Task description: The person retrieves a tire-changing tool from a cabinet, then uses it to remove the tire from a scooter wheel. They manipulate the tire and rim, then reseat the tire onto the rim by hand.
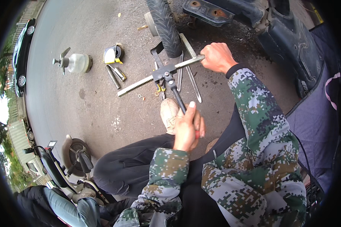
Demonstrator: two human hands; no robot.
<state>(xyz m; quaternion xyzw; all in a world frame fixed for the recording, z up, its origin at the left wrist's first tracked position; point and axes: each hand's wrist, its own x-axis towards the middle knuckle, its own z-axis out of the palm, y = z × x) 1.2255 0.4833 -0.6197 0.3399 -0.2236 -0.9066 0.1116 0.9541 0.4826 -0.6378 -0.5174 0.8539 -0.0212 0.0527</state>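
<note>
A metal rack tool (163,73) with a toothed bar, a dark sliding block and a long lever lies across the centre, beside a black scooter tyre (166,28). My right hand (216,56) is closed on the right end of its bar. My left hand (186,126) grips the dark lever handle, low in the middle. Two silver tyre levers (194,86) lie under and right of the tool. Yellow-handled pliers (159,90) are partly hidden beneath it. A metal tube (112,76), a shorter metal piece (119,74) and a coiled black strip in packaging (113,53) lie to the left.
A pump sprayer (77,63) stands at left. The scooter body (288,45) fills the upper right, above a grey quilted cover (310,132). A parked car (21,56), a truck (19,143), a two-wheeler (68,170) and another person's leg in jeans (60,204) are at left.
</note>
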